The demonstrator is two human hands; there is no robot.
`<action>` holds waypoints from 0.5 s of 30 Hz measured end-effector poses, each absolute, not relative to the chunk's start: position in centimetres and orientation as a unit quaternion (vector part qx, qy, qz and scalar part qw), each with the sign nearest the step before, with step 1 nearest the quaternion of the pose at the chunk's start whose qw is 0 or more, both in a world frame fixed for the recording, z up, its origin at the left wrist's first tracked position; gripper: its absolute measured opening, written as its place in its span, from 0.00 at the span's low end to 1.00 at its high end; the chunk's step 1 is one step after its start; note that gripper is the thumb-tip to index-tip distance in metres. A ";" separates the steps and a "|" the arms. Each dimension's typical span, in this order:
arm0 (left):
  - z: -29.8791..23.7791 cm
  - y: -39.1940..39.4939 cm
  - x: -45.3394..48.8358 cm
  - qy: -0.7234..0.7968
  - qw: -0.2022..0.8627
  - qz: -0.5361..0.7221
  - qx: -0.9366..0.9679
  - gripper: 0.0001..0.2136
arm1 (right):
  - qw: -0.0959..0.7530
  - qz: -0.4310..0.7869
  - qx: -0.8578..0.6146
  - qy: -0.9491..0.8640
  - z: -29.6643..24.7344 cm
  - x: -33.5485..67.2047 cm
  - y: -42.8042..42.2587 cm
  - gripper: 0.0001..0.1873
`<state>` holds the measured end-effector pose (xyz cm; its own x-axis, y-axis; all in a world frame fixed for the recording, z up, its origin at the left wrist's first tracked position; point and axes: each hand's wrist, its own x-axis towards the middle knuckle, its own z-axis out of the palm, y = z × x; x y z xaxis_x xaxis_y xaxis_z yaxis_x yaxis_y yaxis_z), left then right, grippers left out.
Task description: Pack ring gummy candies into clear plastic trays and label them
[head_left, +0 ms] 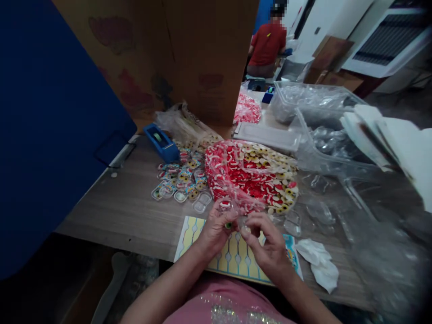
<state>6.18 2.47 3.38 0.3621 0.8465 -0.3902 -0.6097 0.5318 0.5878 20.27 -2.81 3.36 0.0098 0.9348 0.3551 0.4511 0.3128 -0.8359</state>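
Note:
Just above the sticker sheet, my left hand is closed around a small clear plastic case. A red-and-white piece and a round greenish piece show in or against the case. My right hand is beside it, thumb and fingers pinched together; what they pinch is too small and clear to make out. Beneath both hands lies a yellow sheet with blue lines and pale die-cut shapes. Beyond them an open plastic bag spills red-and-white pieces and cream eye-like discs. Several filled cases are piled to the left.
A blue tape dispenser stands behind the pile. Clear bins of plastic shells are at right, near a crumpled tissue. Cardboard and a blue panel rise at back and left. A person in red sits farther off.

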 end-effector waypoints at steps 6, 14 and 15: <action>2.4 2.2 6.4 0.341 0.809 0.452 0.159 0.24 | 0.466 0.568 -0.496 -0.463 3.5 20.7 0.9 0.19; 1.9 2.4 6.6 0.323 0.816 0.438 0.195 0.24 | 0.469 0.631 -0.443 -0.431 3.1 21.7 1.6 0.22; 2.0 2.5 6.6 0.324 0.817 0.436 0.194 0.24 | 0.474 0.619 -0.450 -0.436 3.0 21.9 1.5 0.22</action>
<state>6.61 2.46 2.03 0.4097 0.8383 -0.3598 -0.5870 0.5442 0.5995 21.85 1.53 3.04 -0.1464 0.9787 -0.1439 -0.1936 -0.1710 -0.9661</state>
